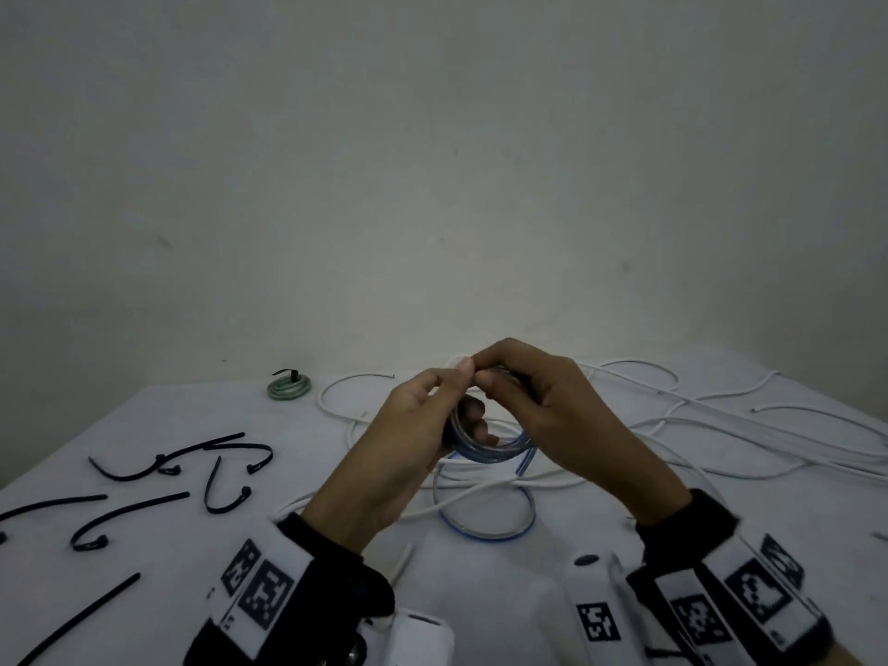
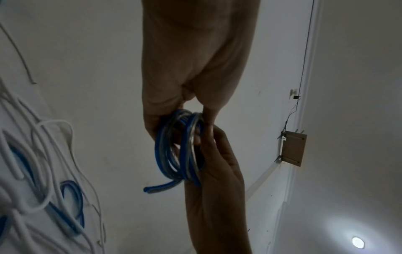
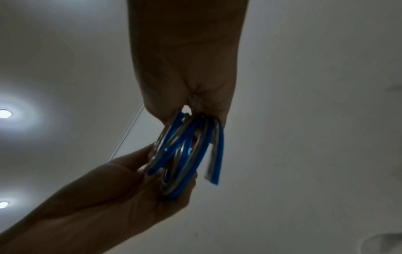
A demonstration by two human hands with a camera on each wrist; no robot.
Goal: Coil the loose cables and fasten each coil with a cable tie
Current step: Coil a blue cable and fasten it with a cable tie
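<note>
1. Blue cable (image 1: 485,447) wound into a small ring, up off the table (image 1: 144,415), between both hands.
2. Left hand (image 1: 408,439) wrapped round the ring's left side, fingers curled through the middle.
3. Right hand (image 1: 552,415) pinching the top of the ring, fingertips meeting the left thumb.
4. Short loose end (image 3: 214,165) sticking out below the ring, not tucked in.
5. Another blue loop (image 1: 485,516) lying flat on the table under the hands; can't tell if joined to the ring.
6. Coiling step, most likely near its end; no tie on this ring yet.
7. Next: keep hold with one hand so the turns don't spring apart, reach with the other for a black tie (image 1: 134,516) on the left of the table.
8. Green coil (image 1: 289,386) already tied, sitting at the far side.
9. White cables (image 1: 696,425) spread loose over the table, not coiled yet.
</note>
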